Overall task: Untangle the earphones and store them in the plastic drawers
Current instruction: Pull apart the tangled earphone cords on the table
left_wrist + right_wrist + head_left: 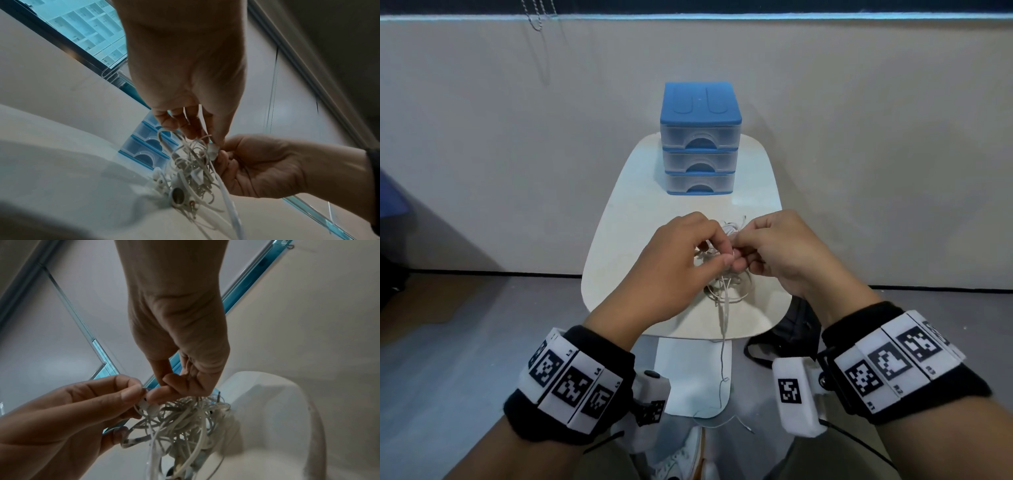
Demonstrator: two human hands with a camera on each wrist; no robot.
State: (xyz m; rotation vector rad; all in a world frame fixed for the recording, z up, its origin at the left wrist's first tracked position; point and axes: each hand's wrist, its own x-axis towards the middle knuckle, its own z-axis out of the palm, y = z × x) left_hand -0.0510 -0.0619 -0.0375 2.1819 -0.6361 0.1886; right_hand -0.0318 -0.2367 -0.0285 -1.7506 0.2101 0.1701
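A tangle of white earphones [726, 287] is held just above the near half of the small white table [619, 240]; one cord hangs over the near edge. My left hand [717, 255] pinches a white earbud piece at the top of the tangle, and my right hand [748, 255] pinches cords right beside it, fingertips almost touching. The left wrist view shows the earphones [191, 172] drooping onto the table below my left hand [197, 129]. In the right wrist view my right hand [174, 389] holds the earphones [180, 423]. The blue plastic drawers [700, 137] stand at the table's far end, three translucent drawers closed.
A black bag [791, 329] lies on the floor at the table's near right. The white table base [695, 377] is under the hanging cord. A pale wall stands close behind the drawers, and a bead chain [537, 20] hangs at the upper left.
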